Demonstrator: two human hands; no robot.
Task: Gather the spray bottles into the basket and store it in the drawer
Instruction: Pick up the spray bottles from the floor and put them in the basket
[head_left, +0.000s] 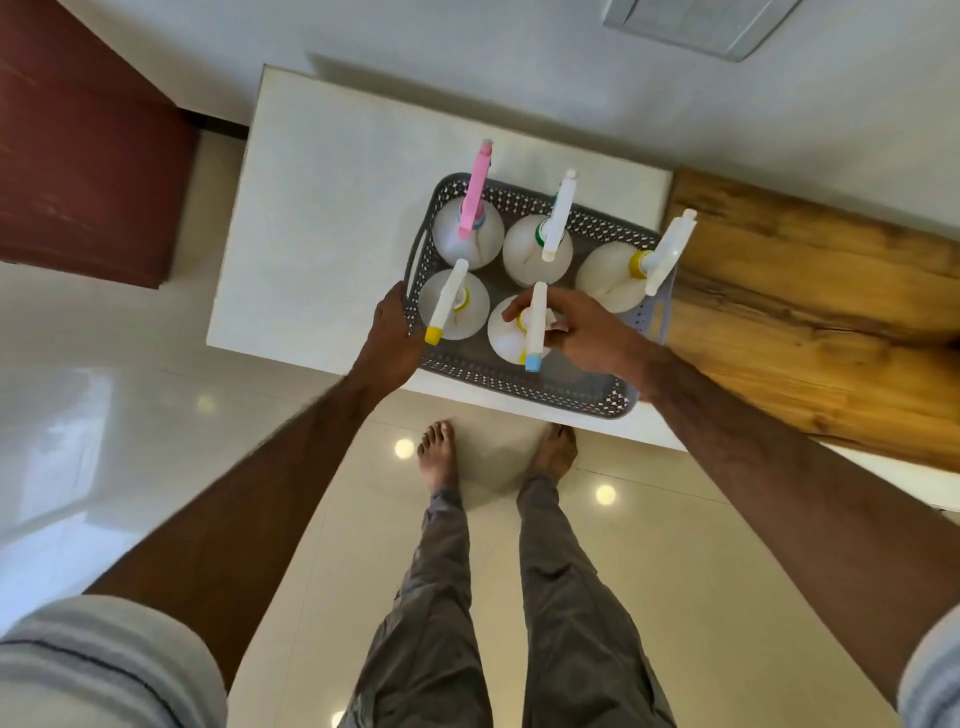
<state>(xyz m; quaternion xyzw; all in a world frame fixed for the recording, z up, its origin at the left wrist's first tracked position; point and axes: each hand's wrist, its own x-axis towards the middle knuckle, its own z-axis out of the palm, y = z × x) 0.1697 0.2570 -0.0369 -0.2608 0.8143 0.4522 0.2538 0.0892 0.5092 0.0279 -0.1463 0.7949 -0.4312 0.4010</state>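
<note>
1. Bracing my left hand (393, 332) flat against the left end of the grey perforated plastic basket (524, 387), fingers loosely spread on its rim and gripping nothing, I keep it from sliding on the white table top (322, 197).
2. Moving right, four white spray bottles already stand inside: the pink-trigger bottle (470, 228), the yellow-nozzle bottle (452, 304), the green-collar bottle (537, 249) and, at the far right end, the yellow-collar bottle (613, 275).
3. My right hand (582, 327) curls around the neck of the blue-nozzle bottle (522, 332), which sits low in the front row.
4. I should seat it upright and let go only once its base feels flat.
5. Space looks left at the front right corner; I see no drawer yet.
</note>
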